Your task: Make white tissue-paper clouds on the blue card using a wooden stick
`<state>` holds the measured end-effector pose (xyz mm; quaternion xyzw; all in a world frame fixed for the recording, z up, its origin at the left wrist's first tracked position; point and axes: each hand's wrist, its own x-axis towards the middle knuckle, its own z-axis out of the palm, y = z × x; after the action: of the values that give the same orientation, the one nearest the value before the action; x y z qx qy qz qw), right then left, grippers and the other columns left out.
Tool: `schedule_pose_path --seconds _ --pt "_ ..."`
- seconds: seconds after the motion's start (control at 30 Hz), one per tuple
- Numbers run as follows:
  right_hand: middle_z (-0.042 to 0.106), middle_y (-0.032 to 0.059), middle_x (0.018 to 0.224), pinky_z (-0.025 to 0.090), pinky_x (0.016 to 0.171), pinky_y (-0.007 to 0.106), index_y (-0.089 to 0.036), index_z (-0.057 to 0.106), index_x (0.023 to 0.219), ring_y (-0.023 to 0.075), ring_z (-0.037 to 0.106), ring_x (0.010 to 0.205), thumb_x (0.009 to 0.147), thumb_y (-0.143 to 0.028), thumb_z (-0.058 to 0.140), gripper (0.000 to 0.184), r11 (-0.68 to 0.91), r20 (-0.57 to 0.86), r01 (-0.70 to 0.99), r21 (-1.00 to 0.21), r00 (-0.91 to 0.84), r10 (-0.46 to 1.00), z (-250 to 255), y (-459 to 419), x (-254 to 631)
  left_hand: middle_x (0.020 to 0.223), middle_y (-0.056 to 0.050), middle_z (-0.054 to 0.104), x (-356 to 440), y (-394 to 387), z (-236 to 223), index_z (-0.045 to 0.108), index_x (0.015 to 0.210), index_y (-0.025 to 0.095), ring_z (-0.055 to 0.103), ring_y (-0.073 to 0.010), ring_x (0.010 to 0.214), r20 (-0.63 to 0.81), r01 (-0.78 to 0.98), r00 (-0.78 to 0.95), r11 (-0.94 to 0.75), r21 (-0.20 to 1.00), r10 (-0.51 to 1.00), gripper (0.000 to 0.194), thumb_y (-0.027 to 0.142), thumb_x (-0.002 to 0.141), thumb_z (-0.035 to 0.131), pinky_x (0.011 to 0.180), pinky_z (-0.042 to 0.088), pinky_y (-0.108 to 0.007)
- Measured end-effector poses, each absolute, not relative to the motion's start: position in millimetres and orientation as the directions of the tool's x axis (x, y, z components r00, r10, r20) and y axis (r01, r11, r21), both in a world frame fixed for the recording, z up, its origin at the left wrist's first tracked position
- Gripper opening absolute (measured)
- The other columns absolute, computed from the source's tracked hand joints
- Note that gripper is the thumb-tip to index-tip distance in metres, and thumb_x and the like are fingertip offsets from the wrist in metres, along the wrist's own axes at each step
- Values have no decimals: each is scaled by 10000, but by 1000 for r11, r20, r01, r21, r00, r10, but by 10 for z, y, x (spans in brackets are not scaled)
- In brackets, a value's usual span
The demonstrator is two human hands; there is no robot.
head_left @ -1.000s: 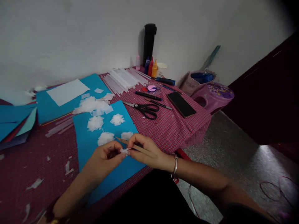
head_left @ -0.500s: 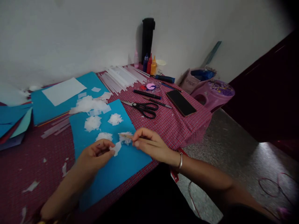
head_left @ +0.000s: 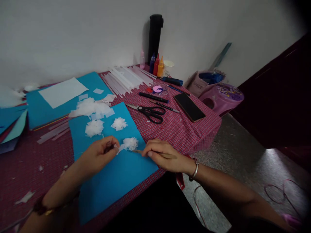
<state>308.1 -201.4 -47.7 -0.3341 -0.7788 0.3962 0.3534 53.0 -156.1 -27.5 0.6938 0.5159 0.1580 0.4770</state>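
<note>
My left hand (head_left: 100, 153) pinches a small piece of white tissue paper (head_left: 118, 149) between thumb and fingers. Its far end meets, or lies very close to, a ruffled white paper flower (head_left: 131, 143) on the blue sheet (head_left: 114, 184). My right hand (head_left: 164, 155) is closed round a thin wooden stick (head_left: 138, 151), whose tip points left just below that flower. Farther back on the sheet lie two more paper flowers, one on the left (head_left: 94, 128) and one on the right (head_left: 119, 123). My left hand covers part of the sheet.
Tissue squares (head_left: 91, 108) are heaped behind the flowers. Black-handled scissors (head_left: 150, 113), a black marker (head_left: 153, 97) and a phone (head_left: 189, 106) lie to the right. Paper strips (head_left: 126, 79), paint bottles (head_left: 156, 66) and a black flask (head_left: 155, 37) are along the wall.
The stick's tip has moved from over the flower to just below it as my right hand shifted slightly right. My left hand has risen a little, bringing the tissue to the flower's left side.
</note>
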Motion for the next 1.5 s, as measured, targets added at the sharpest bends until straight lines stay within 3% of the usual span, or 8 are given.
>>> schedule_pose_path --seconds 0.2,0.4,0.57,0.83,1.03,1.3,1.5 --pt "601 25 876 461 736 280 -181 620 952 124 568 786 953 -182 397 223 367 213 268 -891 -468 858 -466 -2032 3098 689 28 533 461 -1562 -401 574 772 220 495 -134 638 -298 526 458 15 851 837 146 356 820 548 581 402 -238" --pt "611 22 878 453 728 264 -173 624 946 119 571 782 947 -180 408 216 314 174 270 -910 -438 882 -465 -2031 3096 627 55 441 549 -1678 -354 601 962 242 436 -120 566 -315 534 506 -5 846 803 196 346 798 581 519 366 -219" --pt "617 16 872 449 736 259 -171 633 941 118 573 793 929 -156 423 211 298 170 266 -917 -414 894 -474 -2022 3086 596 55 443 639 -1722 -273 615 861 239 429 -117 540 -321 541 564 -46 840 761 131 341 786 583 498 363 -211" --pt "599 9 799 453 692 256 -172 624 839 117 568 750 903 -160 434 200 270 183 159 -950 -418 890 -452 -2047 3120 570 16 542 505 -1621 -336 642 678 225 453 -137 532 -361 654 471 -44 755 805 212 417 750 585 491 348 -231" --pt "603 18 829 462 720 277 -181 623 878 127 572 778 911 -157 416 211 309 173 245 -919 -454 874 -418 -2029 3092 543 35 502 547 -1649 -344 633 666 228 435 -125 515 -309 639 484 -89 764 819 220 410 769 568 483 348 -213" --pt "619 24 873 450 805 299 -186 615 965 137 577 833 943 -179 427 190 402 228 264 -877 -507 831 -491 -1982 3054 722 -12 667 556 -1637 -326 717 744 259 599 -161 657 -244 612 543 -180 770 803 194 383 780 573 599 437 -242" --pt "610 23 906 452 784 274 -181 612 975 128 575 831 945 -181 420 195 323 180 245 -914 -470 864 -492 -1995 3048 677 11 640 730 -1709 -337 661 844 231 576 -152 590 -225 615 322 -22 788 920 208 382 700 656 570 442 -262"
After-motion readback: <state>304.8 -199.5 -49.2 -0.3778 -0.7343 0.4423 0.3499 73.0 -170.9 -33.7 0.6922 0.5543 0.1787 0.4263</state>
